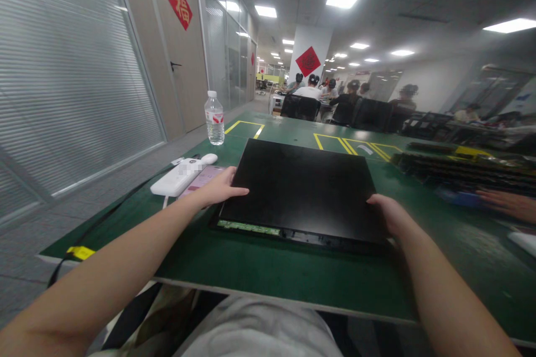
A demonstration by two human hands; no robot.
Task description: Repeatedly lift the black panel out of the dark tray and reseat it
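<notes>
Left grip (218,189) curled over the left edge of the black panel (301,189), thumb flat on top, fingers bent along the side. Right grip (387,213) wrapped round the right edge near the bottom corner, fingertips hidden behind it. Both closed on the panel, bare arms reaching in from the bottom of the frame.

Panel in the middle of the frame, lying flat on the table (268,276). Big, thin, shaped like a rectangle, smooth and dull black on top. Along its near edge, a thin green strip (249,227) with tiny parts on it.

Table top dark green and soft-looking, marked with yellow lines (335,142) at the far side.

Just left of the panel, beside the left grip: a long white plastic box (178,177), a flat pink thing (205,177) and a small round white mouse (209,158). Higher up, a clear plastic water bottle (215,118) with a white cap and red label, standing straight. Black cable (104,216) with a yellow tag (81,252) at lower left.

At the right edge, another person's hand (508,203), blurry, near piles of dark flat trays (460,170).
</notes>
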